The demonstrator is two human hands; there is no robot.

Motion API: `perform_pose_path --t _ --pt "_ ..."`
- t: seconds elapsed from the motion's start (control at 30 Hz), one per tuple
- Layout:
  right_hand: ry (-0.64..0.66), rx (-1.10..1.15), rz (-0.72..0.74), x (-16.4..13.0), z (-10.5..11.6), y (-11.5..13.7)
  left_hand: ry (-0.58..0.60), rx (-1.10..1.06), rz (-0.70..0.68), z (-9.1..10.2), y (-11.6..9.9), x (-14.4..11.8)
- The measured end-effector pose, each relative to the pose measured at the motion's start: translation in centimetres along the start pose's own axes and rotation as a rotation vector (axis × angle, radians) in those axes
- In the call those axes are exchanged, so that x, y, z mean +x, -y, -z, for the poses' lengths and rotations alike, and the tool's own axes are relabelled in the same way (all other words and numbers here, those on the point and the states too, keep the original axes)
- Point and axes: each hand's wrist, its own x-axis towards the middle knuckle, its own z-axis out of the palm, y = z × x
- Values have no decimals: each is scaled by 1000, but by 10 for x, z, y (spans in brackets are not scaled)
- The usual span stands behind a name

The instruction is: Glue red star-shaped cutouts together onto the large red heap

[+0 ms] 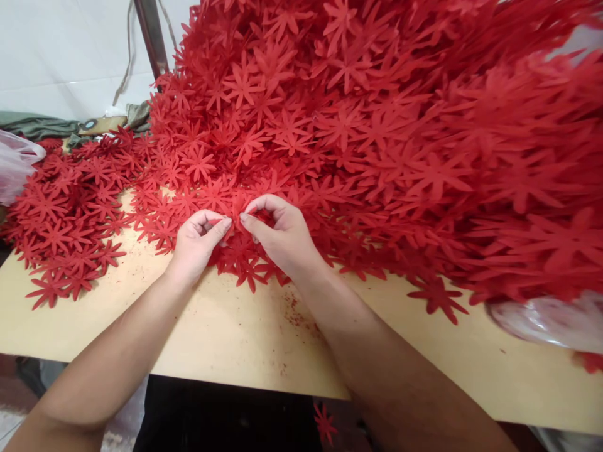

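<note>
- Left hand [196, 242] is pinching a red flower cutout [236, 210] between narrowed fingers [218, 231].
- Right hand [285, 232] is pinching it likewise.
- The cutout is sitting between them, before the heap [330, 132] on the counter [226, 333].

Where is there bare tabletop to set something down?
Best, probably: the tabletop between the right forearm and the clear plastic. Another patch separates the left forearm from the smaller pile of red flower cut-outs. Red crumbs dot the space between forearms. The big heap crowds the back and both hands.
</note>
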Motion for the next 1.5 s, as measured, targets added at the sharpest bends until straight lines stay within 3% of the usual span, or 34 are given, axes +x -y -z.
perform_pose_path --t 0.33,0.5,0.63,0.77,0.9,1.13,1.5 --pt "74 -206 137 -8 -4 -2 -76 -50 53 0 -1 1" --pt "-65 -146 94 -5 -3 -2 -52 8 84 -2 0 0" --pt "-168 -37 -16 4 13 -3 -136 40 30 3 5 5" --pt "-274 -119 89 9 23 -7 -126 17 7 7 6 7" --pt "-142 -166 98 2 13 -2 -41 -27 -1 5 2 4" --pt "196 162 -182 -2 1 5 79 -47 -16 5 0 3" --pt "192 222 -293 -2 2 13 28 52 -65 4 2 3"
